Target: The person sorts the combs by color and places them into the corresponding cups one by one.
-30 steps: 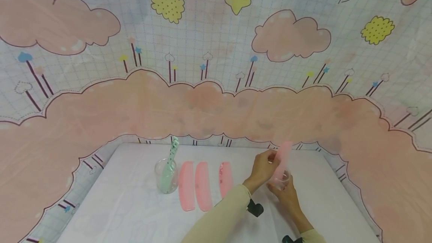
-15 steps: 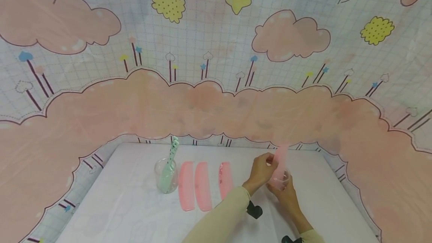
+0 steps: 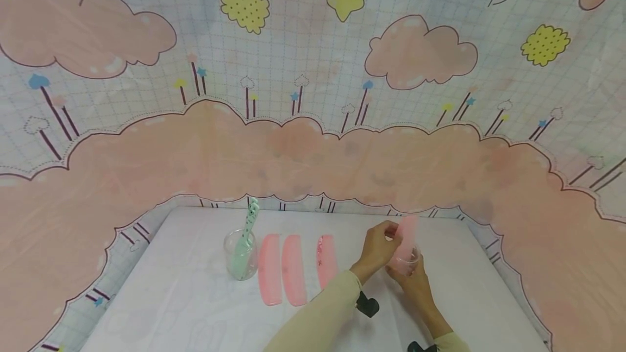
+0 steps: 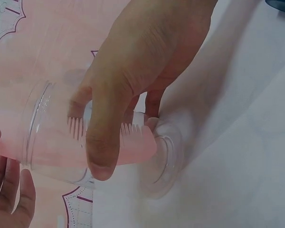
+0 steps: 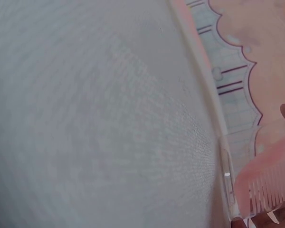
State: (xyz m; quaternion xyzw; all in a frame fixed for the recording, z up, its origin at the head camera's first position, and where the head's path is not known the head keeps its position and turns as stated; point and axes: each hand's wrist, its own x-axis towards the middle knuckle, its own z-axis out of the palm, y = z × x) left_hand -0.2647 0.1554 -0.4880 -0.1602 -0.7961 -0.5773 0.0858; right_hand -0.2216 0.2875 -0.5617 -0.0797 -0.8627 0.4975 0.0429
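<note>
A translucent pink comb [image 3: 406, 235] stands with its lower part in a clear jar [image 3: 413, 255] on the right side of the table. My left hand [image 3: 379, 247] pinches the comb above the jar's rim. Around the jar's side curls my right hand [image 3: 413, 282]. In the left wrist view, the right hand [image 4: 133, 71] has its thumb across the jar and the toothed end of the comb [image 4: 137, 145] shows inside; fingers of the left hand [image 4: 12, 192] are at the left edge. The right wrist view shows the comb teeth [image 5: 270, 187] through the jar's wall.
On the white table [image 3: 161, 287], left of the arms, lie a pink comb [image 3: 270, 269], a second pink comb [image 3: 294, 270] and a pink comb with red marks [image 3: 326, 259]. Another clear jar [image 3: 227, 257] holds a green piece with a dark-spotted handle [image 3: 251, 219]. Patterned cloth [image 3: 313, 162] hangs behind.
The comb in my left hand has come down further into the jar, its top edge now lower. Both hands have stayed nearly in place, and the other combs have not moved.
</note>
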